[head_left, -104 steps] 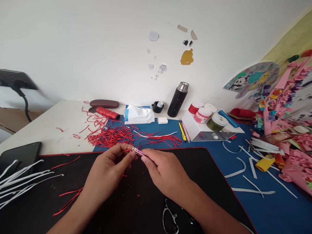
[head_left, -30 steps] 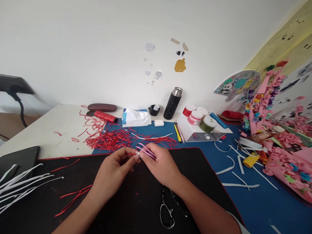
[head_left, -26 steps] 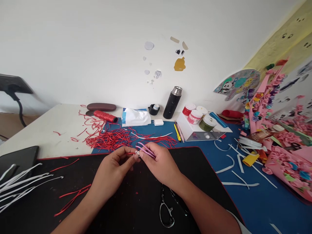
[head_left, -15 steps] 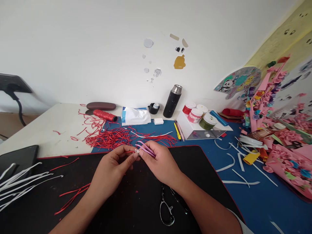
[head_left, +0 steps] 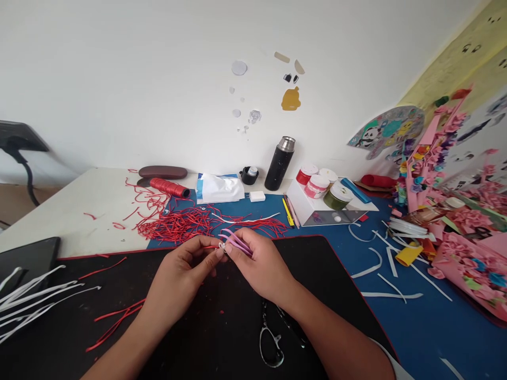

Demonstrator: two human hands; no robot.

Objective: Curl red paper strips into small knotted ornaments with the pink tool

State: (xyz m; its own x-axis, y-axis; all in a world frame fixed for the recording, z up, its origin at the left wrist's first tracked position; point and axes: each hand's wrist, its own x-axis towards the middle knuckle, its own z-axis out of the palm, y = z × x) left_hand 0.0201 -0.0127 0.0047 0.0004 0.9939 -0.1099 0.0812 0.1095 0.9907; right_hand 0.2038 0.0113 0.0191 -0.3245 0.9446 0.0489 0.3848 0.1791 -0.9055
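Centre frame: left hand (head_left: 180, 274) and right hand (head_left: 259, 266) both pinch the pink strips (head_left: 236, 244) at their white tie, above the black mat (head_left: 222, 327). Advise firm fingertip pressure and small movements. Red scraps (head_left: 186, 224) lie beyond.

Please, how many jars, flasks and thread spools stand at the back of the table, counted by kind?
Jars: 4
Black flask: 1
Red thread spool: 1
Total: 6
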